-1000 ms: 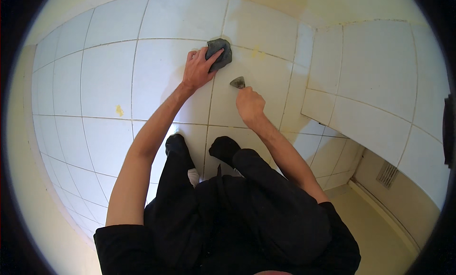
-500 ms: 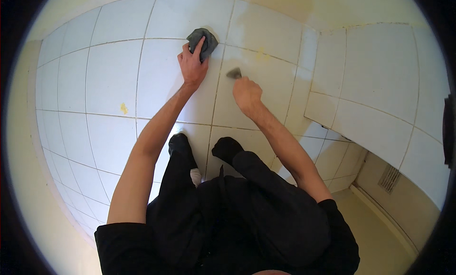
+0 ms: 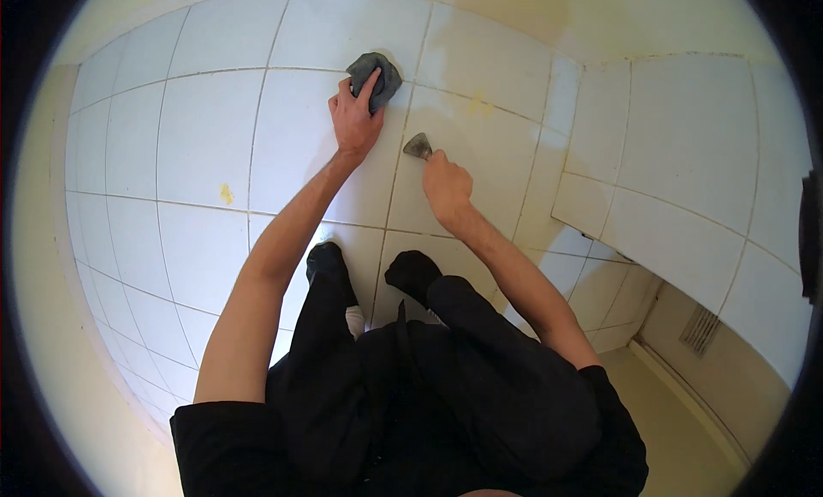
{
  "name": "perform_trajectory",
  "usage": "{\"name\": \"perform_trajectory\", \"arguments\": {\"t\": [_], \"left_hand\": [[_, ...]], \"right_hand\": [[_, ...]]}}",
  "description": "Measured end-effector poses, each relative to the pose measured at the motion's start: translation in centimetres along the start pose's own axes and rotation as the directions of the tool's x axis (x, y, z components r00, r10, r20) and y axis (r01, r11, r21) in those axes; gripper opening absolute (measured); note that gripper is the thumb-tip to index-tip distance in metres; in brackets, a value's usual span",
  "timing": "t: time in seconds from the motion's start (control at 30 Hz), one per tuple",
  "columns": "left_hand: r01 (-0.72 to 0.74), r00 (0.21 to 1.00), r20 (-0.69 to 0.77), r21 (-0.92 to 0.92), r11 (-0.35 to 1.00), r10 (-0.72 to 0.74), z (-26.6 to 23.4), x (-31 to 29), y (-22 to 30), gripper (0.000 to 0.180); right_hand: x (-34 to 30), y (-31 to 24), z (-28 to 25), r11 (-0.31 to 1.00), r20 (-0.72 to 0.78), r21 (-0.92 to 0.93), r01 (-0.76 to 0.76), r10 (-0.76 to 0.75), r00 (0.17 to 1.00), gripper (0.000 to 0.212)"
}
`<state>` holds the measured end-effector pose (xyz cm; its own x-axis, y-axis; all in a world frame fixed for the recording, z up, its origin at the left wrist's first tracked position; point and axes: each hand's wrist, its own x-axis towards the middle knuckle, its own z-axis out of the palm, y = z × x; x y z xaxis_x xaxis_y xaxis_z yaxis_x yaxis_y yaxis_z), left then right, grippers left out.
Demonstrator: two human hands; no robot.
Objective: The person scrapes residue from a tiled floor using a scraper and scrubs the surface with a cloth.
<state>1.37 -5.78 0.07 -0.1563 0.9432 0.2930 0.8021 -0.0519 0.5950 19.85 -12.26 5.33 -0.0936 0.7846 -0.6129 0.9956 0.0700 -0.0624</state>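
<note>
"At the upper centre of the head view, what did the left hand [image 3: 356, 124] hold?"

"It was closed on a bunched grey cloth [image 3: 377, 78], with one finger extended over the top. The cloth lay on the white tiles [image 3: 296, 137], just left of a grout crossing [image 3: 410, 84]."

"State the grip of the right hand [image 3: 447, 188]."

"Clamped around the handle of a scraper [image 3: 417, 145]. The blade pointed up and left, near the cloth but apart from it. Whether it touched the tile could not be told."

"Surroundings?"

"One yellow stain [image 3: 481, 104] was right of the cloth; another stain [image 3: 226, 193] was well to its left. Two feet [image 3: 412, 272] in black socks stood below the hands. A tiled ledge [image 3: 686, 137] occupied the right side."
</note>
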Motion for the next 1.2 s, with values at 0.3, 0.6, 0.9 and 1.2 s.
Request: {"name": "perform_trajectory", "arguments": {"t": [0.3,0.6,0.9,1.2], "left_hand": [[0.011,1.0,0.013,0.002,1.0,-0.011,0.0,0.1,-0.2,0.065],[-0.003,1.0,0.014,0.0,1.0,0.003,0.2,0.1,-0.1,0.068],[-0.005,1.0,0.024,-0.026,1.0,0.006,0.2,0.2,0.1,0.067],[-0.004,0.999,0.044,-0.02,1.0,0.005,0.2,0.1,0.0,0.069]], "right_hand": [[-0.8,-3.0,-2.0,0.98,0.089,-0.165,-0.112,0.128,0.988,0.022],[-1.0,-3.1,-1.1,0.989,0.045,-0.078,-0.123,0.127,0.991,0.02],[-1.5,-2.1,0.2,0.983,0.021,0.127,-0.135,0.133,0.991,0.02],[-5.6,3.1,2.2,0.981,0.049,0.177,-0.076,0.068,0.996,0.027]]}}
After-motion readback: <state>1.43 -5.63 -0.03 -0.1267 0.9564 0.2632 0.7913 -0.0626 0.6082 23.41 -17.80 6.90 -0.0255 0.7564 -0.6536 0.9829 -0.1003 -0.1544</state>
